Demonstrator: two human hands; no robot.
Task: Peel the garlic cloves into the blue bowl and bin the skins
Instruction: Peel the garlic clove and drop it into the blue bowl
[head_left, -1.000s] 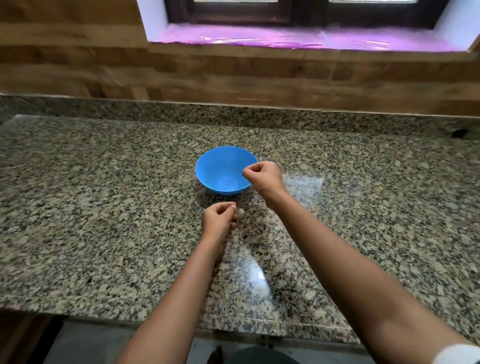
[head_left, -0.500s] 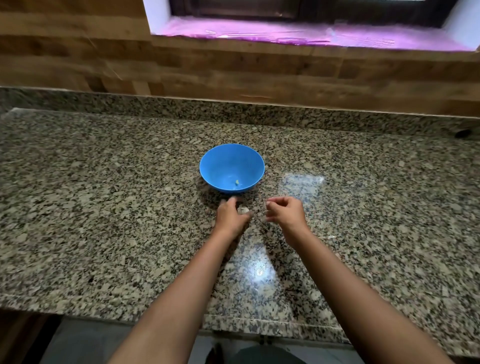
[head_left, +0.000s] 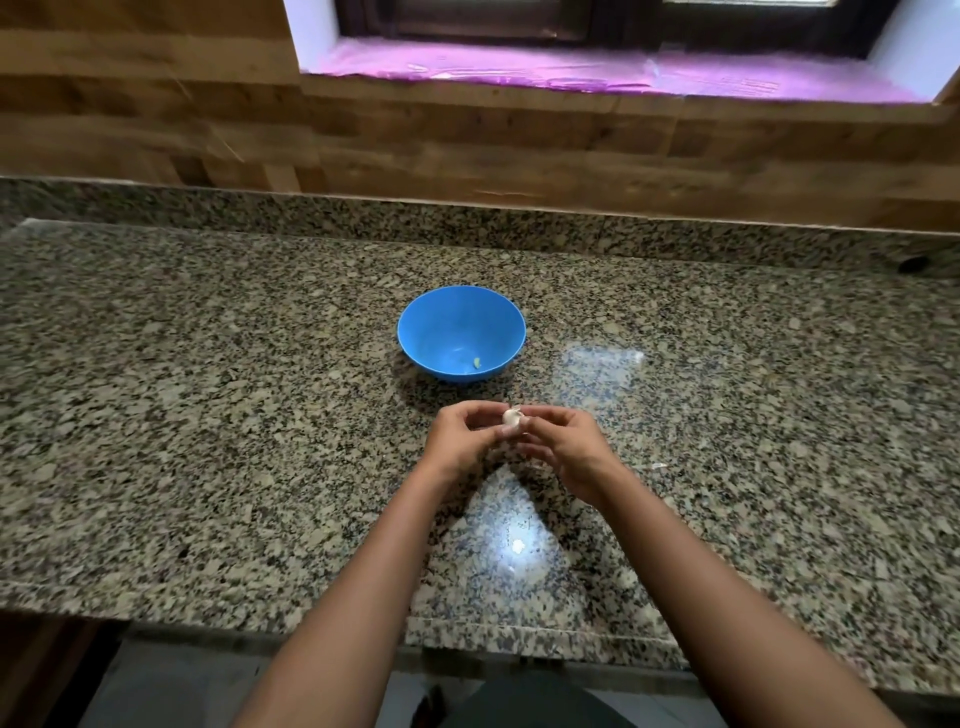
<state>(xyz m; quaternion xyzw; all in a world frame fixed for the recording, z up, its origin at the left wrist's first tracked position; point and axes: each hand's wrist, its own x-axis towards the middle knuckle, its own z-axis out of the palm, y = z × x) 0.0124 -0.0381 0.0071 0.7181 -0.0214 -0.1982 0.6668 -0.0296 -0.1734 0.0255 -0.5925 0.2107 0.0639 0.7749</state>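
A blue bowl (head_left: 460, 332) stands on the granite counter (head_left: 208, 415) with one small pale peeled clove (head_left: 477, 362) at its bottom. Just in front of the bowl, my left hand (head_left: 460, 439) and my right hand (head_left: 563, 449) meet above the counter. Between their fingertips they pinch a whitish garlic clove (head_left: 511, 420) with its skin on. A thin scrap of skin (head_left: 658, 465) lies on the counter to the right of my right hand.
A wooden wall and a window sill covered in pink film (head_left: 597, 78) rise behind the counter. The counter's front edge (head_left: 519, 639) runs below my forearms. A dark round shape (head_left: 530, 706) shows on the floor beneath it.
My right hand drew back from the bowl, leaving a peeled clove in it, and joined my left hand. Both hands now hold one clove, lifted off the counter.
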